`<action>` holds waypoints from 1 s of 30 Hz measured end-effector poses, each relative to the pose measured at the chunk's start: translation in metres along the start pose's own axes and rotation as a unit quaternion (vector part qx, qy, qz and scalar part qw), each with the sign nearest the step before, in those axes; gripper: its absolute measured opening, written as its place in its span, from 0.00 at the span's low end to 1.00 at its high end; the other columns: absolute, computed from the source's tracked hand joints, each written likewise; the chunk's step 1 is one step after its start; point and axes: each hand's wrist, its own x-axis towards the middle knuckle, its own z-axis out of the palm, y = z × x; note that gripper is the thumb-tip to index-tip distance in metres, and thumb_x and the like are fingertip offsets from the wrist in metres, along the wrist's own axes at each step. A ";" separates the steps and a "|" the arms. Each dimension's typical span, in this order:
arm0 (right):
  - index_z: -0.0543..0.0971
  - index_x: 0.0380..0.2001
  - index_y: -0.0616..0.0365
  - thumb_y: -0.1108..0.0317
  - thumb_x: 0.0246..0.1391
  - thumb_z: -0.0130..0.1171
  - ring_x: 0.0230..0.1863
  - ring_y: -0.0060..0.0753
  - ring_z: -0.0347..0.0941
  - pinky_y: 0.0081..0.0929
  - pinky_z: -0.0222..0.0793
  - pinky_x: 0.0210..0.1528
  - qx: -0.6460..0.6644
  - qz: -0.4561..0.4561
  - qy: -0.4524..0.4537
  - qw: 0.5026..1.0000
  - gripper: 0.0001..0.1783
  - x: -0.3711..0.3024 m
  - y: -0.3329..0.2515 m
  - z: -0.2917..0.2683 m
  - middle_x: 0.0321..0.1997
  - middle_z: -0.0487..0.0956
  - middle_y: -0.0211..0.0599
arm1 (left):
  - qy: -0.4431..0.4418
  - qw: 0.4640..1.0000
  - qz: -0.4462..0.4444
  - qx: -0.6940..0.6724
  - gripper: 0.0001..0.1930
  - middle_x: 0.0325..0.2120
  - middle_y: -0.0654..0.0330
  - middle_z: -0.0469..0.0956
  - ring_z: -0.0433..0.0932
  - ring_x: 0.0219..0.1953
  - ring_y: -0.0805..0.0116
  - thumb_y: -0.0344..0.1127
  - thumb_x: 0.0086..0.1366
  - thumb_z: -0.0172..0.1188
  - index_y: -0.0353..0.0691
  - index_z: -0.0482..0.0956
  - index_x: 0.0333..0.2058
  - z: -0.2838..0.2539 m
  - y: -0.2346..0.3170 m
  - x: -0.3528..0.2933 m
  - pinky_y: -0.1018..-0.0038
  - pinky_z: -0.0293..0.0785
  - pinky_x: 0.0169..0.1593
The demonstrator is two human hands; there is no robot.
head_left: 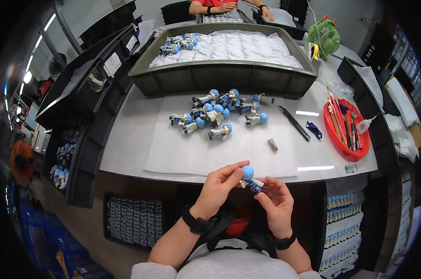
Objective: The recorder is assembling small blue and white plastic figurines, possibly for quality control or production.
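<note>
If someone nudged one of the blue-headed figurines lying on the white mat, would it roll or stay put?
The figurines would probably stay put: they lie flat, limbs sticking out. The round head might let one pivot a little. They look stiff and light; both hands hold one by fingertips.

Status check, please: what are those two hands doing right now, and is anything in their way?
Left hand and right hand both gripping one blue-headed figurine, held above table edge. Pile of similar figurines lies farther back. Nothing blocking.
</note>
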 end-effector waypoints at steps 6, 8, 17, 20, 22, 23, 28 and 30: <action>0.67 0.49 0.63 0.86 0.45 0.57 0.44 0.22 0.69 0.17 0.68 0.45 -0.035 -0.075 0.024 0.996 0.26 0.001 0.001 0.002 0.49 0.70 0.40 | -0.006 0.996 0.047 0.081 0.17 0.37 0.67 0.74 0.70 0.37 0.81 0.35 0.62 0.55 0.35 0.72 0.49 -0.002 -0.005 -0.002 0.82 0.66 0.43; 0.66 0.49 0.63 0.86 0.44 0.57 0.43 0.22 0.69 0.17 0.69 0.44 -0.040 -0.099 0.034 0.994 0.26 0.001 0.003 0.002 0.49 0.70 0.41 | -0.003 0.993 0.057 0.100 0.17 0.35 0.66 0.74 0.71 0.35 0.80 0.34 0.63 0.54 0.35 0.72 0.49 -0.002 -0.006 -0.002 0.83 0.67 0.43; 0.67 0.48 0.63 0.85 0.41 0.62 0.37 0.20 0.70 0.17 0.70 0.41 -0.051 -0.143 0.029 0.988 0.28 0.000 0.000 0.009 0.43 0.72 0.38 | 0.027 0.999 -0.027 0.011 0.15 0.31 0.62 0.77 0.75 0.30 0.78 0.36 0.63 0.55 0.33 0.74 0.44 -0.003 -0.020 0.001 0.82 0.72 0.35; 0.68 0.48 0.63 0.85 0.41 0.62 0.36 0.20 0.71 0.16 0.70 0.40 -0.041 -0.138 0.037 0.989 0.27 0.000 -0.002 0.010 0.42 0.72 0.37 | 0.022 0.998 -0.049 0.013 0.16 0.30 0.62 0.77 0.75 0.29 0.78 0.38 0.63 0.54 0.33 0.75 0.44 0.000 -0.020 0.000 0.83 0.72 0.34; 0.68 0.47 0.63 0.85 0.41 0.62 0.36 0.21 0.71 0.16 0.70 0.40 -0.049 -0.138 0.037 0.988 0.27 -0.001 -0.002 0.008 0.42 0.72 0.37 | 0.016 0.998 -0.049 0.024 0.16 0.30 0.63 0.77 0.74 0.29 0.78 0.38 0.63 0.54 0.33 0.74 0.45 -0.001 -0.021 0.000 0.83 0.72 0.34; 0.68 0.47 0.63 0.84 0.41 0.62 0.37 0.21 0.71 0.17 0.70 0.40 -0.057 -0.139 0.035 0.988 0.27 -0.001 -0.001 0.008 0.42 0.72 0.37 | 0.016 0.998 -0.049 0.024 0.16 0.30 0.63 0.77 0.74 0.29 0.78 0.38 0.63 0.54 0.33 0.74 0.45 -0.002 -0.022 -0.001 0.83 0.72 0.34; 0.68 0.47 0.63 0.85 0.42 0.60 0.40 0.23 0.70 0.19 0.69 0.43 -0.092 -0.128 0.007 0.987 0.25 -0.005 0.003 0.003 0.44 0.72 0.37 | 0.040 0.998 0.052 -0.013 0.13 0.36 0.59 0.78 0.75 0.37 0.75 0.32 0.61 0.56 0.33 0.74 0.43 -0.004 -0.020 0.000 0.80 0.73 0.41; 0.69 0.46 0.64 0.85 0.42 0.58 0.41 0.24 0.70 0.19 0.69 0.43 -0.115 -0.122 0.006 0.986 0.24 -0.005 0.006 -0.001 0.44 0.72 0.37 | 0.025 0.998 0.048 -0.024 0.12 0.41 0.55 0.76 0.74 0.42 0.73 0.26 0.59 0.57 0.33 0.75 0.42 -0.007 -0.016 -0.001 0.77 0.72 0.46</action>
